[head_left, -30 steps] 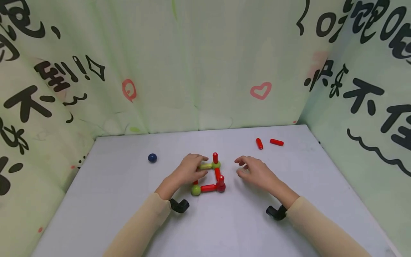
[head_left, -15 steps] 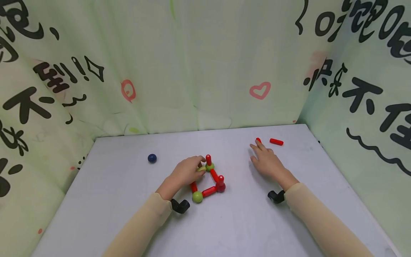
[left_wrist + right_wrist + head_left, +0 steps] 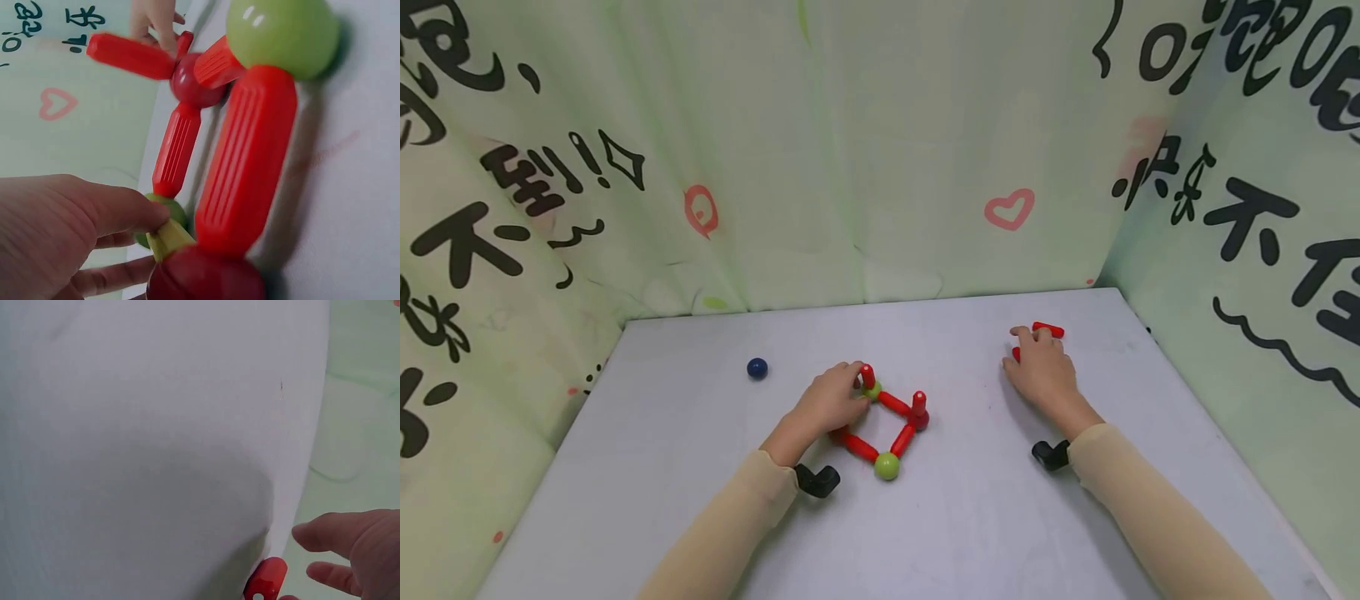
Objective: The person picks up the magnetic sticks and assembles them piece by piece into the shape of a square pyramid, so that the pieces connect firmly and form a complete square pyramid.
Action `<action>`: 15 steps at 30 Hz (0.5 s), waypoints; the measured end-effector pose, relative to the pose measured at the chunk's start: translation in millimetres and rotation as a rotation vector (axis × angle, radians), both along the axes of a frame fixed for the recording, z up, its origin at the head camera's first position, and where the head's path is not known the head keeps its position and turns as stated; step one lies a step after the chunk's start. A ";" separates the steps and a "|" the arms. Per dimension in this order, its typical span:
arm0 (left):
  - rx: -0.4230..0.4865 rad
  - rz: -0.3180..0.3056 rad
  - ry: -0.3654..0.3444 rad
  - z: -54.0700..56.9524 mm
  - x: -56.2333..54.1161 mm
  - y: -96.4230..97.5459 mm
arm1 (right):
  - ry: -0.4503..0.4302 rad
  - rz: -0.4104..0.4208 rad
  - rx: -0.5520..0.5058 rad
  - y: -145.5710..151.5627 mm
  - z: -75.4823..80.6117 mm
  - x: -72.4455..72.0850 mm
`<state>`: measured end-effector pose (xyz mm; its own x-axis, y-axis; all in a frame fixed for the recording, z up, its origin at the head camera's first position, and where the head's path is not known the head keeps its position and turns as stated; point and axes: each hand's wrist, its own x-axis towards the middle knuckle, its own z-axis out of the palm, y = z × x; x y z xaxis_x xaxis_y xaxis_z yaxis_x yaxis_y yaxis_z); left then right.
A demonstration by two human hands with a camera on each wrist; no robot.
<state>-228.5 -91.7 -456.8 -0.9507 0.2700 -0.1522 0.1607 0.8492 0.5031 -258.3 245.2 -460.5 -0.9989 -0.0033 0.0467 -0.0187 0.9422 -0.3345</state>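
My left hand (image 3: 832, 406) pinches a yellow stick (image 3: 170, 239), one side of a four-sided frame made of sticks and balls. The other sides are red sticks (image 3: 861, 447), joined by a near green ball (image 3: 887, 467), a dark red ball (image 3: 919, 419) at the right and a far green ball (image 3: 872, 389). Another dark red ball (image 3: 206, 275) is mostly hidden by the hand in the head view. Short red sticks stand up from two corners. At the back right, my right hand (image 3: 1045, 371) reaches over a loose red stick (image 3: 265, 581), fingers spread apart.
Just beyond the right hand lies a second loose red stick (image 3: 1051, 330). A dark blue ball (image 3: 757, 367) rests on the white table (image 3: 685, 467) at the left. Printed curtains (image 3: 865, 167) stand along the back and both sides.
My right hand has moved right and away from me to the loose red sticks, partly covering one. My left hand has turned the frame, its near green ball shifting right and closer.
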 end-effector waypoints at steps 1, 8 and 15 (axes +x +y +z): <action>0.013 0.023 -0.007 0.0 0.3 -0.4 | -0.019 -0.004 0.000 1.3 0.1 0.1; 0.150 0.123 -0.071 -5.0 1.1 -5.4 | -0.120 0.046 -0.030 6.3 -0.8 2.9; 0.320 0.133 -0.154 -9.0 1.6 -16.1 | -0.230 0.158 -0.111 -7.9 7.5 17.6</action>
<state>-226.9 -107.8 -465.8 -0.9533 0.2031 -0.2237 -0.0383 0.6533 0.7561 -240.7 237.4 -453.0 -0.9708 -0.1673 -0.1718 -0.0744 0.8911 -0.4476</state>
